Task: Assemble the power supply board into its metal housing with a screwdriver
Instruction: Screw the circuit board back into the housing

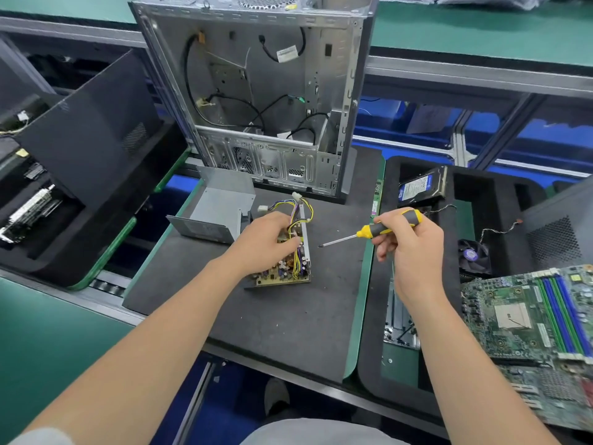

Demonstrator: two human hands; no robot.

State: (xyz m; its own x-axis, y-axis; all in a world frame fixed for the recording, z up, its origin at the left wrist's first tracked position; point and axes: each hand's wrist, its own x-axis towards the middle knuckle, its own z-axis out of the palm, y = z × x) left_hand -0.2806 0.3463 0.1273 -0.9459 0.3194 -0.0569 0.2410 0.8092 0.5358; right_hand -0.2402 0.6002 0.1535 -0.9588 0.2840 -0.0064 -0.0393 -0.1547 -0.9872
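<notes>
- We find the power supply board [284,261] lying on the black foam mat [256,316]. It sits just right of the open grey metal housing [218,207] and in front of the stripped computer case [256,91]. As far as we can see, it is not yet inside the housing.
- The left hand [266,240] grips the board from above, fingers curled down among the components and the yellow wire bundle [300,220]. We cannot tell where the thumb sits.
- The right hand [407,242] pinches the handle of the yellow-and-grey screwdriver [385,228] between thumb and first fingers, with the lower fingers loosely curled. The shaft points left, and its tip hangs in the air just right of the board's metal edge, touching nothing.
- We judge that seating the board is the step ahead, and the loose wires are our main worry. If they are not tucked clear, they could get trapped between the board and a housing wall.
- Fingers bearing down on the upright capacitors could bend them.
- The tip is close enough that lifting the board carelessly might scrape it across the parts.
- We see no screws here. Driving one with the board misaligned could cross-thread it.
</notes>
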